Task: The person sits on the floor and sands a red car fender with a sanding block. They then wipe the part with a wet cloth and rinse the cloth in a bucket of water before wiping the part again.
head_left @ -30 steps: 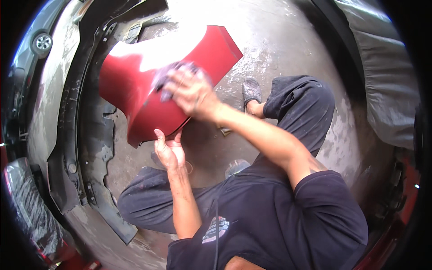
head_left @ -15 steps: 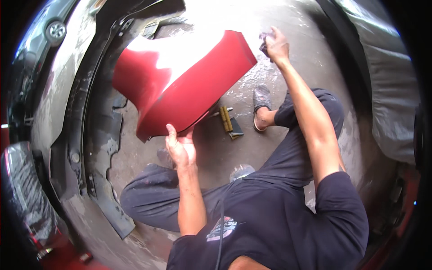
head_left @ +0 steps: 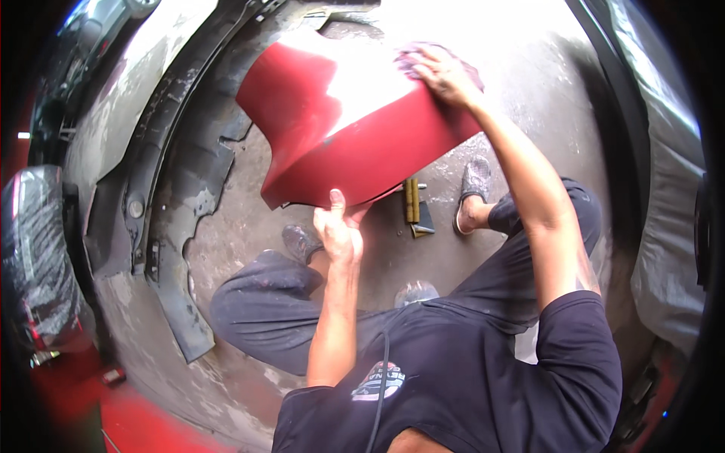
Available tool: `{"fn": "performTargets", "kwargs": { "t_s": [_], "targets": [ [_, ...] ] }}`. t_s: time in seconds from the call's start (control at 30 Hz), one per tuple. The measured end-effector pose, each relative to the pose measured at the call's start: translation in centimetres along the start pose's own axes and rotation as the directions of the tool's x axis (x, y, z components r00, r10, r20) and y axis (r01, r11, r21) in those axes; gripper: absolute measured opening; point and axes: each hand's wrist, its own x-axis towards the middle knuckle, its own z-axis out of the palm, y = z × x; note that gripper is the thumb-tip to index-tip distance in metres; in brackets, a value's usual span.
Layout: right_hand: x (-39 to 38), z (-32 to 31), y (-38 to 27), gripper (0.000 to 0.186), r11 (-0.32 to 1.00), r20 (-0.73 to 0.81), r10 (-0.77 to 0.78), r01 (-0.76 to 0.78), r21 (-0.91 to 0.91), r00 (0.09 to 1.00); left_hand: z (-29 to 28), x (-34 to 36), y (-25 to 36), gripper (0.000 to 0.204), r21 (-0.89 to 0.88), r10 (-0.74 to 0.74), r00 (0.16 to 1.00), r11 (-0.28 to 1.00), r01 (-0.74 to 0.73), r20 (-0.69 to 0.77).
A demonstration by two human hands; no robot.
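A glossy red car body panel (head_left: pixel 377 143) is held up in front of me, tilted, with strong glare washing out its upper part. My left hand (head_left: pixel 340 230) grips its lower edge, the thumb on the outer face and the other fingers partly hidden beneath. At the panel's upper right, my right hand (head_left: pixel 451 81) presses a crumpled purplish cloth (head_left: pixel 410 62) against the surface. Part of the cloth is bunched under the fingers and blends into the glare.
A long black bumper (head_left: pixel 155 181) lies on the floor at the left. Below the panel are a yellowish sanding block (head_left: pixel 411 201) and a dark sheet (head_left: pixel 425 219). A clear container (head_left: pixel 415 293) stands between my legs. Covered vehicle (head_left: pixel 661 204) stands at the right.
My right hand has come from beside the panel onto its upper right with the cloth. The panel has shifted right in view and is turned somewhat; my left hand still grips its lower edge.
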Motion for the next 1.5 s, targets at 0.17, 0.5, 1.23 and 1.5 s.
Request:
{"fn": "performTargets", "kwargs": {
  "t_s": [0.17,0.5,1.23,1.5],
  "targets": [
    [1.9,3.0,-6.0,0.038,0.86,0.095,-0.193,0.215,-0.462,0.976,-0.2,0.1,-0.1,0.041,-0.026,-0.007,1.0,1.0,0.007,0.005],
    [4.3,5.3,-23.6,0.026,0.799,0.046,-0.559,0.523,0.296,0.828,0.2,-0.5,-0.1,0.044,-0.064,0.009,0.998,0.998,-0.013,-0.063],
    [8.3,5.5,-19.2,0.044,0.809,0.274,-0.514,0.566,-0.159,0.812,1.4,-0.6,0.3,0.042,0.036,0.005,0.988,0.999,0.0,-0.153],
    [18.9,12.2,-23.0,0.035,0.58,0.259,-0.72,0.763,-0.286,0.644,1.1,-0.4,-1.2,0.053,-0.005,0.043,0.99,0.999,-0.045,-0.133]
  ]
}}
